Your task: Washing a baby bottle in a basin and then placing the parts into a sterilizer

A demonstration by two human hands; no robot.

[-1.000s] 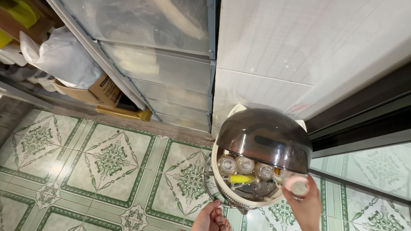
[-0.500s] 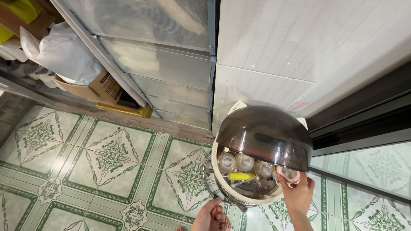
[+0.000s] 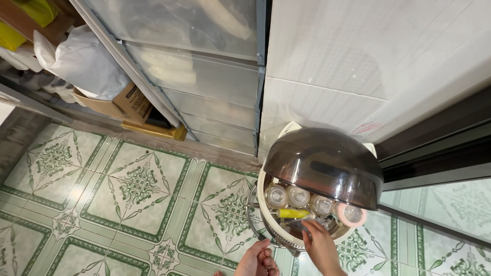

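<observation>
Green-patterned floor tiles (image 3: 128,189) meet a white wall and a clear plastic drawer unit (image 3: 204,87). Against the wall stands a round cream steriliser (image 3: 266,214), its dark domed lid (image 3: 325,166) tipped up over clear baby bottles (image 3: 297,196) standing inside, one with a pink rim (image 3: 351,214). The right hand (image 3: 318,244) reaches into the basin, fingers loose on nothing. A bare foot (image 3: 260,260) shows below; the left hand is out of sight.
</observation>
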